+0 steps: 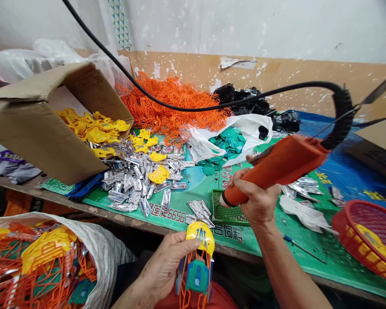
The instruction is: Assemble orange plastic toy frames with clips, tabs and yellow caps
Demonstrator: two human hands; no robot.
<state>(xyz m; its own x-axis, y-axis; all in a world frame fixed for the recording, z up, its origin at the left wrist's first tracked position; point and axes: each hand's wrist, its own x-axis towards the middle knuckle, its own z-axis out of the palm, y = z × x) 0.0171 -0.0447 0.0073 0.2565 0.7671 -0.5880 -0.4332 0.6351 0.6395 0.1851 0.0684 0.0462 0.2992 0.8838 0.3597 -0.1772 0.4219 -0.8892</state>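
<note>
- Left hand [169, 268], fingers curled shut around a plastic lattice model [197, 274] with a yellow cap, raised off the worktop [266, 244], apparently for a clear view
- Right hand [254, 197], tightly wrapped around an orange corded tool [276, 169], tip angled down, near the model but apart from it
- Green perforated grid [228, 210] just beneath that tip
- White woven sack [106, 253] of orange and yellow parts at lower left, within easy reach
- Farther off, silver pieces [135, 180], a tilted cardboard box [41, 141] spilling yellow pieces [93, 128], and an orange lattice heap [170, 103]
</note>
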